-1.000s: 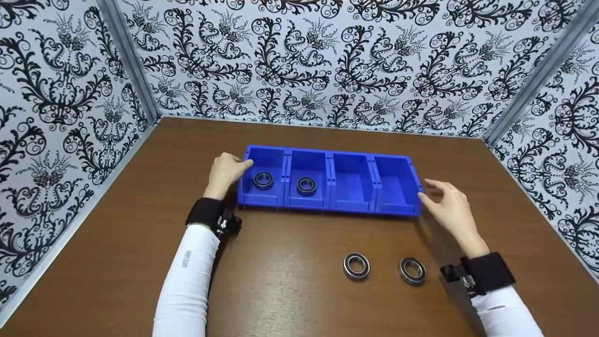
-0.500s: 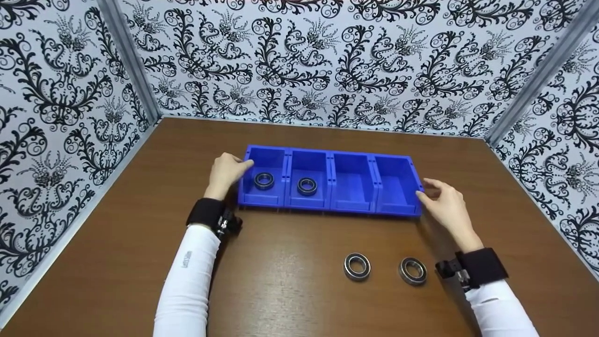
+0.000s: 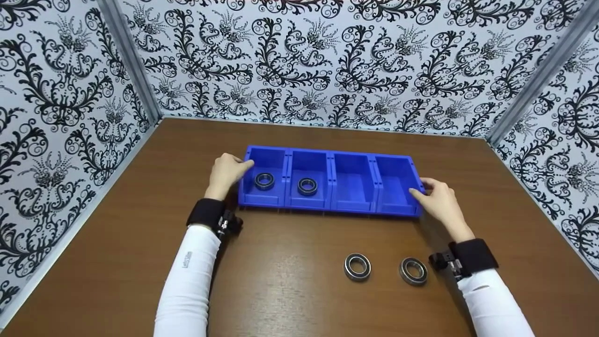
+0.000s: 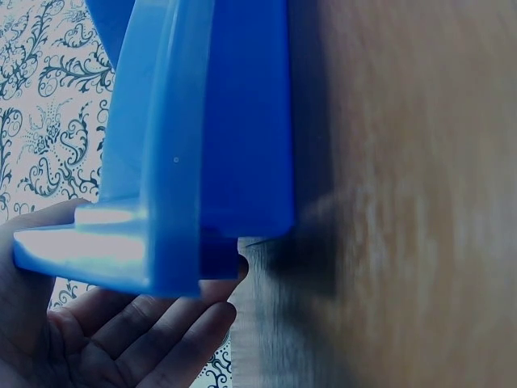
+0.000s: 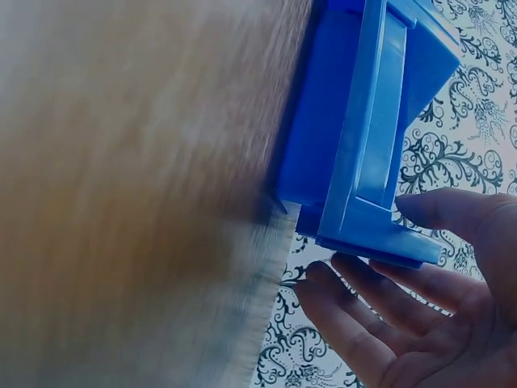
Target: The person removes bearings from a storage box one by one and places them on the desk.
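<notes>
A blue row of joined storage bins (image 3: 353,206) sits on the table, with a ball bearing (image 3: 265,188) in the leftmost compartment and another bearing (image 3: 307,193) in the one beside it. My left hand (image 3: 226,172) grips the left end wall, thumb over the rim and fingers outside. At the opposite end, my right hand (image 3: 439,199) holds the right end wall between thumb and fingers; its thumb reaches inside, and in the right wrist view the fingers (image 5: 380,303) curve beneath the wall. Two more bearings, one bearing (image 3: 357,277) and a second bearing (image 3: 413,281), lie in front of the bins.
A brown wooden table (image 3: 281,290) spreads under everything. Patterned white-and-black panels (image 3: 318,61) enclose the back and both sides, joined by grey metal posts (image 3: 128,61) at the corners.
My right hand has moved left onto the end wall, its thumb passing over the rim. The left hand stays on its side, and the bins and bearings keep their places.
</notes>
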`<action>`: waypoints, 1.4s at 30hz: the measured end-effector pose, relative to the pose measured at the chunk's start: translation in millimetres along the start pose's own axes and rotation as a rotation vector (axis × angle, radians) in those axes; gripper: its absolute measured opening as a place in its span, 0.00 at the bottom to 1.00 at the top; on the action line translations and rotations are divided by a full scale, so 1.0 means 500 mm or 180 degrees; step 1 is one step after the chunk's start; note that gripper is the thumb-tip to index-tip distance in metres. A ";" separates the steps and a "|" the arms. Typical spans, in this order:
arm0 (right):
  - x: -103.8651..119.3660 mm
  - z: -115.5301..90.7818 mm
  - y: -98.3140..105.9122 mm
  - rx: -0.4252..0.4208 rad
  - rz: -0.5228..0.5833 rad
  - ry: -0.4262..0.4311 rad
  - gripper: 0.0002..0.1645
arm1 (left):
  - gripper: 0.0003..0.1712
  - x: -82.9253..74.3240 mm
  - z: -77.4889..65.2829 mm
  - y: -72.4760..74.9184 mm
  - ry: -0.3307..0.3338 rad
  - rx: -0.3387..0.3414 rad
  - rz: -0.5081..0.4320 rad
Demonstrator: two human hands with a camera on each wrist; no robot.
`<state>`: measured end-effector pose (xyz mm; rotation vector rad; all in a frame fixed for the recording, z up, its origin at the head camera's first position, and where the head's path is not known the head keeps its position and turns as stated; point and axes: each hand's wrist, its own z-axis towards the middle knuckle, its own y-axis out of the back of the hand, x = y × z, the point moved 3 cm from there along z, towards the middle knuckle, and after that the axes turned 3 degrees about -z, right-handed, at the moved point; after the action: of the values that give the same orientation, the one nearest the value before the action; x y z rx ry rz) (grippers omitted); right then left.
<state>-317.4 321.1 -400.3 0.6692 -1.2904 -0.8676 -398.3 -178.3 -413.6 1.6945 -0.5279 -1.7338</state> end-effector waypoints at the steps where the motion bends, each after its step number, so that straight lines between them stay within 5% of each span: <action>1: -0.001 0.003 0.000 0.0019 -0.0004 -0.0009 0.31 | 0.23 0.000 0.000 0.000 -0.0001 0.0000 0.0008; 22: -0.010 0.043 -0.010 0.0447 -0.0039 -0.0148 0.33 | 0.24 0.000 0.000 0.002 -0.0014 0.0014 -0.0022; 42: -0.020 0.058 -0.020 0.0390 0.0094 -0.0159 0.29 | 0.24 0.000 -0.002 -0.002 -0.0010 0.0034 -0.0007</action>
<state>-348.1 325.5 -408.8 0.7269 -1.4036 -0.7902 -397.6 -177.5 -414.3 1.7005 -0.5378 -1.7385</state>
